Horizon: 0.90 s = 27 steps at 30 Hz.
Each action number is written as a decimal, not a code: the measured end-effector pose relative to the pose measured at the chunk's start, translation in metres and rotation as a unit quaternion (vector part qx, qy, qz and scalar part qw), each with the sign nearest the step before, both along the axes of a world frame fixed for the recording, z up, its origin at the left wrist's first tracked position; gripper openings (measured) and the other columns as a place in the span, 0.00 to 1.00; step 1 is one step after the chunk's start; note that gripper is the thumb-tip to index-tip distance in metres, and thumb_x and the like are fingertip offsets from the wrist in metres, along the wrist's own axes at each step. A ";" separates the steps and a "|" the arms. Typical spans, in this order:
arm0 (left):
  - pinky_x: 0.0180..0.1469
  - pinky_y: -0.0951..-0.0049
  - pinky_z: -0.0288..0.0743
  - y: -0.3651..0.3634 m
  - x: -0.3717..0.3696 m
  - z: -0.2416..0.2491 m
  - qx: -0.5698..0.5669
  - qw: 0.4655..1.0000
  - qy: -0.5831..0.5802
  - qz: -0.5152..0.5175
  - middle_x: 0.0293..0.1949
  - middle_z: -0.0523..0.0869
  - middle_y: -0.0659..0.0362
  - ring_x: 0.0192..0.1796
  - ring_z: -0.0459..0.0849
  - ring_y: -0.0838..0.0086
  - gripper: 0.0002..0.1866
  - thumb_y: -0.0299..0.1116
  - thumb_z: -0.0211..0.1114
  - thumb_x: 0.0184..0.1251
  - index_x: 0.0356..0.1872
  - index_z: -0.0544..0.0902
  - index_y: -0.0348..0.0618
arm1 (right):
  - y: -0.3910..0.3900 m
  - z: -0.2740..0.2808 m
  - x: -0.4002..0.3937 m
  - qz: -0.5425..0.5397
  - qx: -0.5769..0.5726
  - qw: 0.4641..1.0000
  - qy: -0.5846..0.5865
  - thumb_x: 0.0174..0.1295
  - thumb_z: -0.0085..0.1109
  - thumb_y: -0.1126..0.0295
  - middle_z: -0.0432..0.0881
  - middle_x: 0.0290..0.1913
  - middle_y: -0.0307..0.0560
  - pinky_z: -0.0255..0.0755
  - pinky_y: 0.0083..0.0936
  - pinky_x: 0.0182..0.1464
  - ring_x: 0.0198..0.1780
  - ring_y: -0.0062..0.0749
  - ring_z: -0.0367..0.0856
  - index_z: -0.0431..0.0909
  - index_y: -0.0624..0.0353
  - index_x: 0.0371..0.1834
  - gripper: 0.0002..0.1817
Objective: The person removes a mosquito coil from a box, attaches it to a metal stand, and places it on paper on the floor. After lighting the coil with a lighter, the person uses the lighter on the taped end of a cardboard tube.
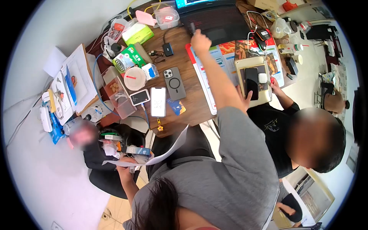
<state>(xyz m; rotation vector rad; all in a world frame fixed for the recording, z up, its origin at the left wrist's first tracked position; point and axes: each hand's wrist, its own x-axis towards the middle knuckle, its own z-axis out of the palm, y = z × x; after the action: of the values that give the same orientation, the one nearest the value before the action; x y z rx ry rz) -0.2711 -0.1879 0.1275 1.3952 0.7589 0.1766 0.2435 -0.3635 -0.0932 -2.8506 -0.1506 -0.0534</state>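
My right hand (pixel 201 41) reaches out over the front left corner of the open laptop (pixel 216 25). Its fingers are closed, and a short dark object (pixel 193 27) sticks up from them; its kind is too small to tell. Down at the left, my left hand (pixel 123 168) grips the edge of a curved white sheet of paper (pixel 170 151), which hides part of the fingers. Below the right forearm lies a printed desk mat (pixel 226 57). A white-screened phone (pixel 158 101) and a grey phone case (pixel 175 86) lie on the wooden table (pixel 188 105).
At the right, another person in black (pixel 270 120) has both hands at a tablet (pixel 241 71) bearing a black phone (pixel 251 84). A lidded cup (pixel 135 78), green box (pixel 128 59) and cables crowd the left side. An open bag (pixel 134 136) stands beside the left hand.
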 end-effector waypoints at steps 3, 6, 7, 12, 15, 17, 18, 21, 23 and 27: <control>0.28 0.80 0.69 0.000 -0.012 -0.002 -0.009 1.000 -0.001 0.014 0.24 0.82 0.57 0.25 0.79 0.77 0.04 0.23 0.68 0.42 0.22 0.82 0.35 | -0.020 0.000 0.046 0.031 -0.045 0.998 0.020 0.58 0.56 0.58 0.81 0.41 0.54 0.78 0.45 0.41 0.40 0.52 0.84 0.71 0.55 0.45 0.16; 0.28 0.79 0.69 -0.003 -0.020 -0.006 -0.014 0.999 0.009 0.039 0.23 0.82 0.57 0.25 0.79 0.76 0.03 0.22 0.67 0.42 0.22 0.82 0.35 | -0.022 0.010 0.034 0.070 -0.026 0.994 -0.077 0.54 0.63 0.61 0.75 0.44 0.52 0.79 0.43 0.38 0.46 0.46 0.80 0.71 0.55 0.47 0.19; 0.28 0.79 0.69 -0.002 -0.022 -0.006 -0.016 0.999 0.013 0.029 0.23 0.82 0.57 0.25 0.79 0.76 0.04 0.23 0.67 0.43 0.22 0.82 0.35 | -0.014 0.018 0.018 0.080 0.011 0.992 -0.093 0.54 0.61 0.63 0.75 0.42 0.53 0.78 0.43 0.40 0.47 0.46 0.77 0.72 0.56 0.46 0.17; 0.25 0.82 0.66 0.006 -0.033 -0.014 -0.057 0.998 -0.002 0.026 0.22 0.79 0.59 0.22 0.76 0.78 0.13 0.30 0.75 0.42 0.24 0.78 0.35 | 0.008 0.021 -0.112 0.160 0.158 0.970 0.095 0.54 0.60 0.65 0.75 0.48 0.61 0.74 0.42 0.49 0.49 0.55 0.76 0.69 0.64 0.52 0.23; 0.24 0.82 0.66 0.010 -0.030 -0.010 -0.077 0.997 -0.007 0.017 0.22 0.79 0.59 0.21 0.76 0.79 0.13 0.30 0.75 0.42 0.24 0.79 0.35 | 0.025 0.038 -0.193 0.103 0.074 0.968 0.217 0.48 0.70 0.59 0.64 0.59 0.66 0.69 0.46 0.55 0.58 0.59 0.67 0.49 0.57 0.70 0.49; 0.24 0.82 0.65 0.009 -0.028 -0.007 -0.081 0.997 -0.004 0.013 0.22 0.79 0.59 0.21 0.76 0.79 0.13 0.31 0.75 0.43 0.24 0.79 0.35 | 0.035 0.027 -0.225 0.073 0.028 0.975 0.210 0.46 0.71 0.59 0.62 0.61 0.64 0.68 0.46 0.54 0.59 0.58 0.64 0.46 0.56 0.72 0.53; 0.24 0.82 0.65 0.010 -0.025 -0.008 -0.084 0.996 -0.003 0.009 0.22 0.79 0.59 0.21 0.75 0.79 0.13 0.31 0.75 0.43 0.24 0.79 0.35 | 0.041 0.021 -0.234 0.056 0.004 0.977 0.206 0.45 0.72 0.58 0.61 0.61 0.63 0.68 0.45 0.54 0.60 0.57 0.62 0.44 0.56 0.73 0.55; 0.24 0.82 0.65 0.014 -0.022 -0.007 -0.076 0.996 -0.033 -0.025 0.22 0.79 0.59 0.21 0.75 0.79 0.13 0.32 0.75 0.45 0.24 0.79 0.35 | 0.051 0.004 -0.238 -0.007 0.052 0.984 0.170 0.43 0.74 0.55 0.61 0.59 0.58 0.65 0.42 0.55 0.58 0.52 0.63 0.40 0.56 0.74 0.60; 0.24 0.81 0.66 0.016 -0.020 -0.007 -0.075 0.997 -0.017 -0.022 0.22 0.79 0.59 0.21 0.75 0.79 0.13 0.33 0.75 0.45 0.23 0.79 0.36 | 0.053 -0.009 -0.233 -0.034 0.077 0.985 0.152 0.39 0.76 0.57 0.62 0.56 0.58 0.64 0.41 0.56 0.55 0.50 0.64 0.41 0.60 0.73 0.62; 0.26 0.80 0.66 0.020 -0.016 -0.009 -0.075 0.996 0.003 -0.040 0.23 0.78 0.59 0.23 0.75 0.78 0.14 0.34 0.76 0.46 0.22 0.79 0.37 | 0.029 0.013 -0.214 -0.008 0.091 0.980 0.175 0.34 0.76 0.61 0.67 0.50 0.59 0.66 0.40 0.55 0.52 0.54 0.68 0.47 0.64 0.70 0.59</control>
<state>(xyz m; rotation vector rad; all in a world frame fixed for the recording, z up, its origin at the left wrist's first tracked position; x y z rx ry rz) -0.2873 -0.1675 0.1181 1.2818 0.7054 0.0524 0.0296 -0.3342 -0.0801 -2.6271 -0.0451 0.4090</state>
